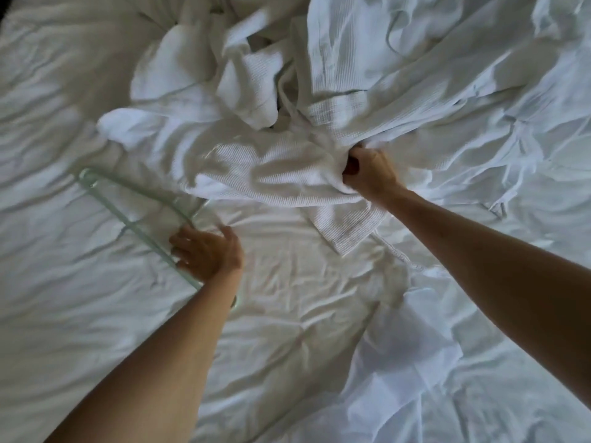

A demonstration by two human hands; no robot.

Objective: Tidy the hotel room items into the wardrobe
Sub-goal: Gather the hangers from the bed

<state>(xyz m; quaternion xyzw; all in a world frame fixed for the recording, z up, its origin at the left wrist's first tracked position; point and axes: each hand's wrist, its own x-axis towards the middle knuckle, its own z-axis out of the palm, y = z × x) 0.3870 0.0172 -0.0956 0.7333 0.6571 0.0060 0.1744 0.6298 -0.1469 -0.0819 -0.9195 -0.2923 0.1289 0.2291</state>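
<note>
Covering the whole view, the bed (96, 330) carries a rumpled waffle robe (271, 167). Right hand (367, 174): fingers bunched on robe cloth. Left hand (208, 252): fingers spread, touching the hanger (128, 199) just beside the robe's hem. Risk: trailing cloth snagging the hanger. Open sheet lies nearer than the robe.

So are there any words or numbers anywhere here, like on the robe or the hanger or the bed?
None: no word, label, brand, number or sign can be read in this picture.
The white robe, gripped by the right hand, shows only its waffle weave.
The clear hanger, touched by the left hand, shows no print.
The bed sheet is plain white and creased.
</note>
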